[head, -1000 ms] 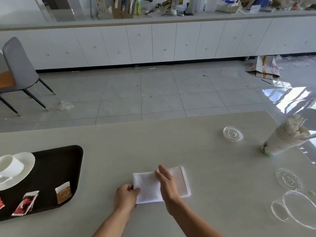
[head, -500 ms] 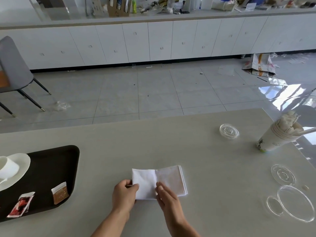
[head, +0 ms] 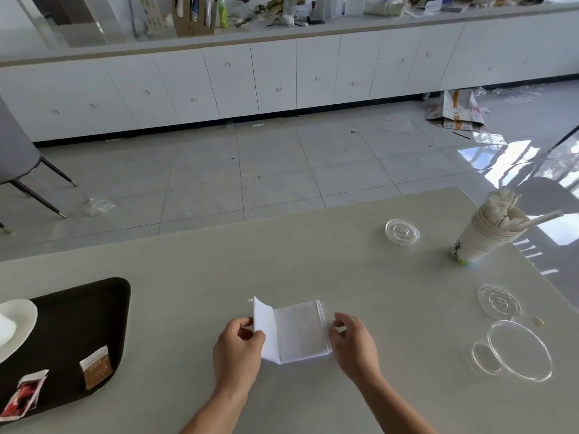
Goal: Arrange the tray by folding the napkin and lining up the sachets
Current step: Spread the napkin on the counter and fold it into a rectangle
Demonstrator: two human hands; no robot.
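Observation:
A white folded napkin lies on the beige table in front of me. My left hand pinches its left flap and holds that flap lifted upright. My right hand sits at the napkin's right edge with fingers curled, touching or just beside the edge; a grip cannot be told. At the left, a dark tray carries a brown sachet, a red sachet and a white saucer with a cup partly out of frame.
A stack of paper cups stuffed with paper stands at the right. Clear plastic lids lie around it. The table's far edge runs behind; a grey chair stands on the floor at left.
My left hand has lifted the napkin's left flap up off the table. My right hand has moved from the napkin's middle to its right edge.

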